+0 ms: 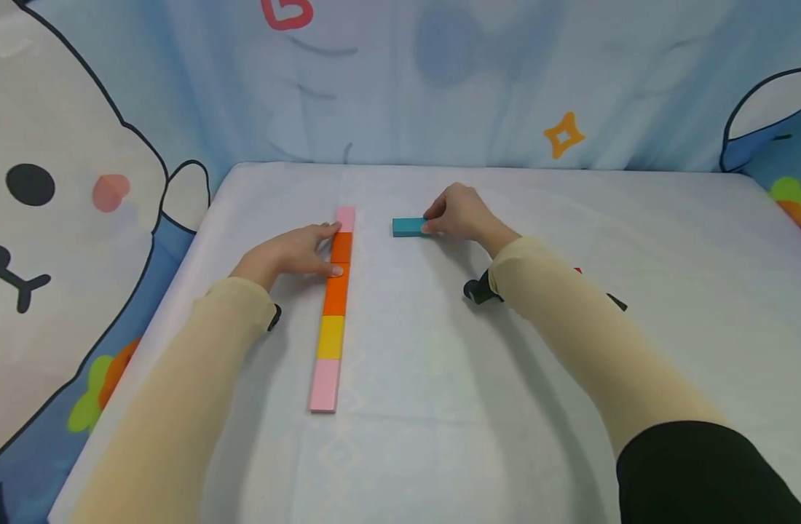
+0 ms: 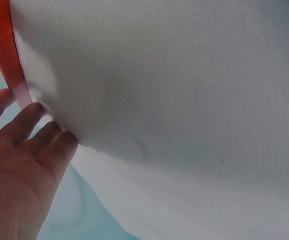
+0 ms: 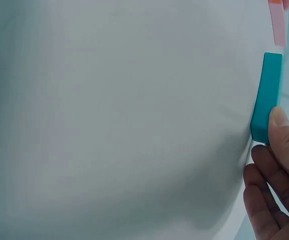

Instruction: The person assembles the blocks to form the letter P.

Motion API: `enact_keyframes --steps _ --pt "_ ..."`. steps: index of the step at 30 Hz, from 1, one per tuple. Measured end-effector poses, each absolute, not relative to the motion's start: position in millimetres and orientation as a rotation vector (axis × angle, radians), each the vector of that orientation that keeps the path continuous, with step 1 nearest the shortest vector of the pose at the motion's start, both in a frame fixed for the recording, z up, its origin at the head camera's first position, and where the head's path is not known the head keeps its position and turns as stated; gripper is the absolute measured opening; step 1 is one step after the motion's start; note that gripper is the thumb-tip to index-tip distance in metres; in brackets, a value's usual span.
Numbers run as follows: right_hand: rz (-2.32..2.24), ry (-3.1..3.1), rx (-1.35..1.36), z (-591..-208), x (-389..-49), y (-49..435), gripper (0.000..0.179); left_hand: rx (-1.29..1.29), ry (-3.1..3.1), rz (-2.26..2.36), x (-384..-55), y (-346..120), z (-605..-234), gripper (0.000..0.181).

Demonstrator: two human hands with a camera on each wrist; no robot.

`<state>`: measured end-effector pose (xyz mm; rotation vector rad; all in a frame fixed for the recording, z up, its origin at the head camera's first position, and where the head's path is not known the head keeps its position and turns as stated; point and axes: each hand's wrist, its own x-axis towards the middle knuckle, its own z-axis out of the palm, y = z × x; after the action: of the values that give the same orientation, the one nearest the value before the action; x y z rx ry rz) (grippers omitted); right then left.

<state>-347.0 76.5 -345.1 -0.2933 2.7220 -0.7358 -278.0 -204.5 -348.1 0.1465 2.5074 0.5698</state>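
Observation:
My right hand (image 1: 464, 215) pinches one end of a teal block (image 1: 407, 227) between thumb and fingers, near the far part of the table. In the right wrist view the teal block (image 3: 268, 95) points lengthwise away from the thumb. My left hand (image 1: 285, 255) touches a straight row of flat blocks, its fingers extended. The thumb lies on an orange block (image 1: 337, 295) and a forefinger reaches the joint of another orange block (image 1: 341, 249) and the far pink block (image 1: 346, 216). Nearer to me the row continues with a yellow block (image 1: 330, 337) and a pink block (image 1: 325, 386).
A white cloth covers the table (image 1: 427, 407). Small red and black bits (image 1: 617, 301) show beside my right forearm, which hides part of the surface there. A printed blue curtain (image 1: 387, 87) hangs behind the table's far edge.

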Motion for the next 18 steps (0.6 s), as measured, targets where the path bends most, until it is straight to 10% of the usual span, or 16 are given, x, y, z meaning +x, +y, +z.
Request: enact_keyframes --steps 18 --pt "-0.739 2.736 -0.344 -346.6 -351.8 45.6 0.033 0.117 2.507 0.527 -274.4 -190.0 -344.1 0.092"
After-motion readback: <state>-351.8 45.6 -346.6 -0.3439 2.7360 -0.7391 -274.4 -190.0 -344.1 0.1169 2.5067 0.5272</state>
